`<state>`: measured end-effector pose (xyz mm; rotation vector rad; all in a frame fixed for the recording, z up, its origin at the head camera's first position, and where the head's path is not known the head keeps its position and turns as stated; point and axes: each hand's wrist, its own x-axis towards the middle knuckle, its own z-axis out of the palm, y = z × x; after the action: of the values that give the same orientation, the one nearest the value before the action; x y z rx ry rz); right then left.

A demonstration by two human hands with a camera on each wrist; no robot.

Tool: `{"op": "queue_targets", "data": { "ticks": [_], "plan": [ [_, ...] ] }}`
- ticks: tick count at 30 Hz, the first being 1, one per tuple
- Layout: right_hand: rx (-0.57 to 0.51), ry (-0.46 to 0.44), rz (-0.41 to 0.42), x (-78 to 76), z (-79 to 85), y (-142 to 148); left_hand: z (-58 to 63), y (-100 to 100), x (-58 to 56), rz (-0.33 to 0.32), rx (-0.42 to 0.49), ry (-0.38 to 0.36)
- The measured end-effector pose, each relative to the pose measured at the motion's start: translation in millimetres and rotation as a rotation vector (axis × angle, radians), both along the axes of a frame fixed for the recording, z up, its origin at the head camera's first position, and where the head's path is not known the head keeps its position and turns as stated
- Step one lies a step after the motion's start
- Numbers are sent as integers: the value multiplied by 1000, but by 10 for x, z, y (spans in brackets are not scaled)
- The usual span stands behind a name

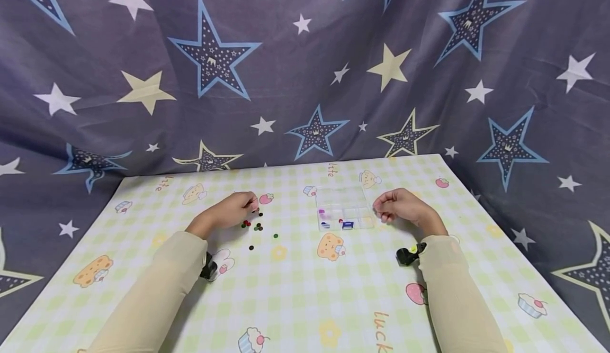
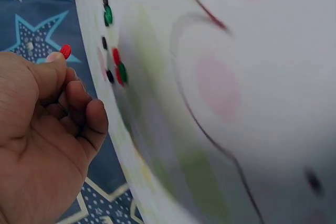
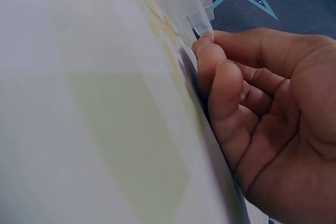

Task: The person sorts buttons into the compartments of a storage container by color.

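Observation:
My left hand (image 1: 233,209) pinches a small red button (image 2: 65,51) between thumb and index finger, a little above the tabletop. Below and beside that hand lie several loose buttons (image 1: 259,227) in red, green and black or dark brown. Right of the middle stands a clear plastic compartment box (image 1: 358,224) with its transparent lid (image 1: 339,197) laid back. Purple, blue and red small pieces sit in its front compartments. At the box's right edge, my right hand (image 1: 402,207) holds the side with curled thumb and fingertips; the exact contact is partly hidden.
A checked cloth with printed cartoon figures covers the table (image 1: 295,300). Behind it hangs a dark star-patterned curtain (image 1: 286,78). A lone green button (image 1: 276,235) and a dark button (image 1: 251,247) lie apart from the cluster, toward the near side.

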<state>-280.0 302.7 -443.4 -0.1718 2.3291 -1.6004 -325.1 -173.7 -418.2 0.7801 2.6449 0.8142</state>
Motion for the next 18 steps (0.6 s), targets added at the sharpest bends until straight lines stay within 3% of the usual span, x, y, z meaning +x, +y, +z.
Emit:
{"op": "queue_targets", "data": {
  "ticks": [18],
  "plan": [
    [19,15,5,-9,-12,13,61,963,-6,-79,77,15]
  ]
}}
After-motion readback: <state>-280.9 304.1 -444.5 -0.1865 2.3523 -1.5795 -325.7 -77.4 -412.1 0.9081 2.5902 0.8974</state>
